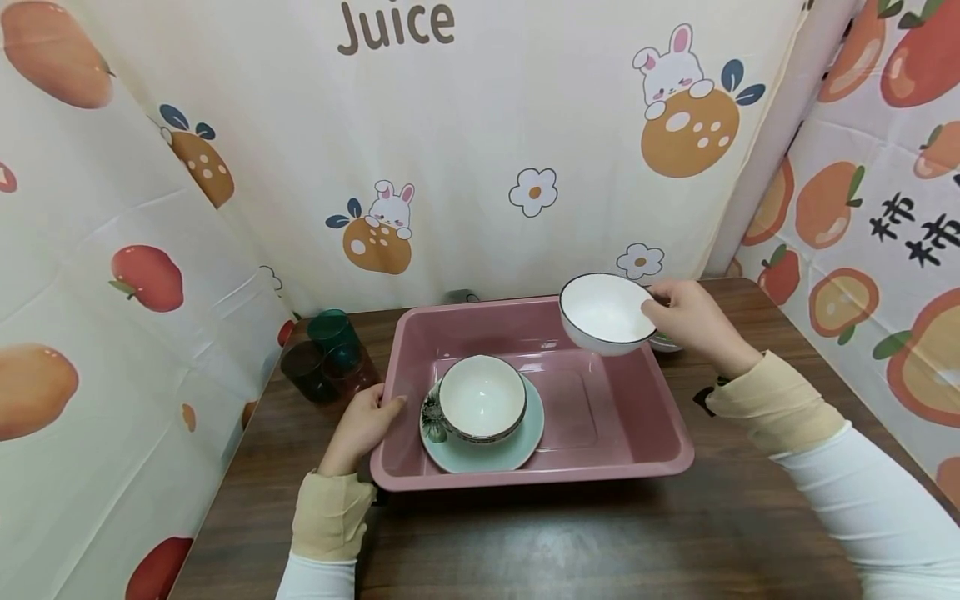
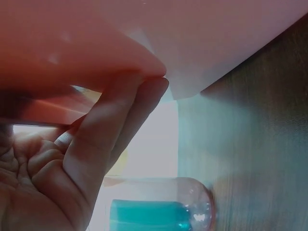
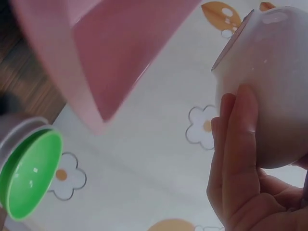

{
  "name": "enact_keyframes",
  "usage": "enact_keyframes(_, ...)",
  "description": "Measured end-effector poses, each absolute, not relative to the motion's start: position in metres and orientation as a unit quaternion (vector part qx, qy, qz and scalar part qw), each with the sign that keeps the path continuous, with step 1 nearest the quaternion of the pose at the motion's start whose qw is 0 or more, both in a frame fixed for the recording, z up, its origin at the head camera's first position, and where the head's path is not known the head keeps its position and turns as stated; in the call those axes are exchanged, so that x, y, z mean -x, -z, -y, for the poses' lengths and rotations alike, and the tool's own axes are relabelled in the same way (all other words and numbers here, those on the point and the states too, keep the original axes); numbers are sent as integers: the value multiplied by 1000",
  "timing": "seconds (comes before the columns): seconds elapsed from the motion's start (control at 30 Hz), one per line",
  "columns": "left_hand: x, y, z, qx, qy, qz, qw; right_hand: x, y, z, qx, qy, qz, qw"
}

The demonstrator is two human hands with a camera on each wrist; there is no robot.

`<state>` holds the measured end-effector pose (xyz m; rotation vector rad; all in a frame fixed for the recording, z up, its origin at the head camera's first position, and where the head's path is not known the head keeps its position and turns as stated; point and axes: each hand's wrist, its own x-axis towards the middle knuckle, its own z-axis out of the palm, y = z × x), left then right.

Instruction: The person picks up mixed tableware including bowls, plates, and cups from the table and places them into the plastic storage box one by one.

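A white bowl with a dark rim [image 1: 606,310] is held in the air over the pink tub's [image 1: 660,417] back right corner. My right hand [image 1: 693,321] grips it by its right edge, thumb at the rim; in the right wrist view the fingers [image 3: 243,139] lie along the outside of the bowl [image 3: 274,72]. My left hand [image 1: 367,423] grips the tub's left rim, with fingers [image 2: 113,115] beneath the rim in the left wrist view. Inside the tub, another white bowl [image 1: 482,398] with a patterned outside sits on a pale green plate [image 1: 525,454].
Dark green and reddish see-through cups [image 1: 330,329] stand together left of the tub. Right of it, a green bowl [image 3: 33,175] sits in a pale one, partly hidden in the head view. The wooden table [image 1: 525,542] meets printed curtains [image 1: 480,167] at the back and sides.
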<state>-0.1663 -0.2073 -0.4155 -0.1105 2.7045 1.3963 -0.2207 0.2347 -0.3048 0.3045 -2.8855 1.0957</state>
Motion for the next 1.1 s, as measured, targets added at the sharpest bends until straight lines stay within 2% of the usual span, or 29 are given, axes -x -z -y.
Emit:
enact_keyframes(0.53,160,405,213,36,-480,-874,64,212,321,-205,-121,-374,920,-14)
enact_keyframes(0.73,152,374,215,10,-432,-899,70,211,327,-196,-135,-393,909,-19)
enact_keyframes(0.93,145,335,208,-25,-411,-911,30,210,330,-190,-141,-392,909,-13)
enact_keyframes(1.1,146,313,194,-67,-425,-903,17,208,329,-187,-153,-397,905,-12)
